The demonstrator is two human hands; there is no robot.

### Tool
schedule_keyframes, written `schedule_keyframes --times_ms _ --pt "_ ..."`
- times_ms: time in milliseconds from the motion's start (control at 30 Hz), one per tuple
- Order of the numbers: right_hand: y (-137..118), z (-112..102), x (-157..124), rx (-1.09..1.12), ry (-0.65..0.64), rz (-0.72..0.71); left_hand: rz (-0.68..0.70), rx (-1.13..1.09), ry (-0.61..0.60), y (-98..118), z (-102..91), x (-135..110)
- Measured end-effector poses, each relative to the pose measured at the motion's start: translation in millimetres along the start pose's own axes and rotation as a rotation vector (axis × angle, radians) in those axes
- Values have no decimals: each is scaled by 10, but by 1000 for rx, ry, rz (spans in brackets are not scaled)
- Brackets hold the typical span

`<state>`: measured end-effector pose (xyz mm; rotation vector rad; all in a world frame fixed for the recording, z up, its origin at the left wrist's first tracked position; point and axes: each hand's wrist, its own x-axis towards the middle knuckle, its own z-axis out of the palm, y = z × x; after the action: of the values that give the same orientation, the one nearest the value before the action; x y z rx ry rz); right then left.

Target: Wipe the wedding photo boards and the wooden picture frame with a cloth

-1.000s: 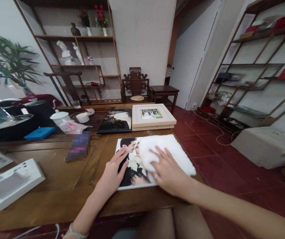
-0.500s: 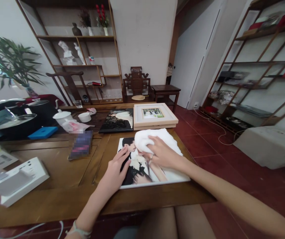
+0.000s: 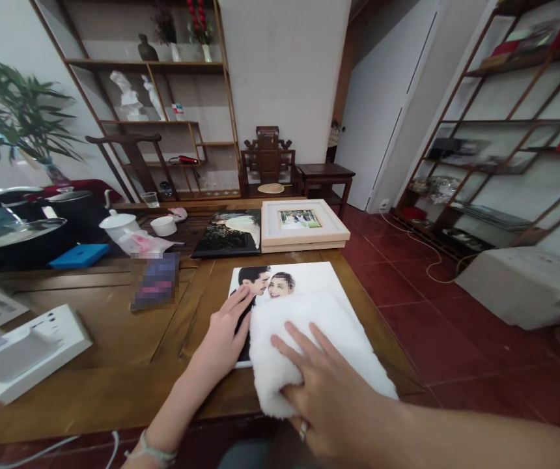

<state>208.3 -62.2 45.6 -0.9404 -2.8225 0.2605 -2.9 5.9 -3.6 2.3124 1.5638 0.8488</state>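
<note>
Lower middle of the frame: the left hand (image 3: 224, 333) lies open, palm flat on the left edge of the wedding photo panel (image 3: 312, 277), which sits on the wooden tabletop (image 3: 114, 339). A fluffy white cloth (image 3: 304, 326) covers its lower half, with the right hand (image 3: 331, 391) spread flat on top. The cloth looks soft and light. The panel looks stiff and glossy, so I'd hold it by its edges.

- The left hand (image 3: 224, 335) lies flat, palm down, at lower centre of the frame, with its fingers extended toward the top.
- The left forearm (image 3: 177, 407) slants up from the bottom edge.
- The right hand (image 3: 329, 391) presses palm down just right of it, fingers spread.
- The right forearm (image 3: 456, 436) enters from the lower right corner.
</note>
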Motion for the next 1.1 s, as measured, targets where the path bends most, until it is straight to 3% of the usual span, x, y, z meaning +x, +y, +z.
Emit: schedule_keyframes --times_ms 100,233,400,533,733,833,933,1100 --pt "156 -25 102 45 71 54 8 0 -2 0 3 2" --pt "586 -45 440 14 164 148 -4 8 -7 19 3 1" --pt "895 -45 722 -9 182 126 8 11 19 23 1 0" --pt "747 -59 610 -2 109 102 18 0 42 9 16 5" --pt "154 -93 59 76 -25 71 -9 7 22 2 31 2" --pt "-11 -114 -127 125 -90 24 -23 1 22 6 25 -1" --pt "62 -114 -143 163 -26 51 -27 -8 7 14 12 -2" --pt "543 -113 131 91 156 261 -38 -19 -12 27 -2 -9"
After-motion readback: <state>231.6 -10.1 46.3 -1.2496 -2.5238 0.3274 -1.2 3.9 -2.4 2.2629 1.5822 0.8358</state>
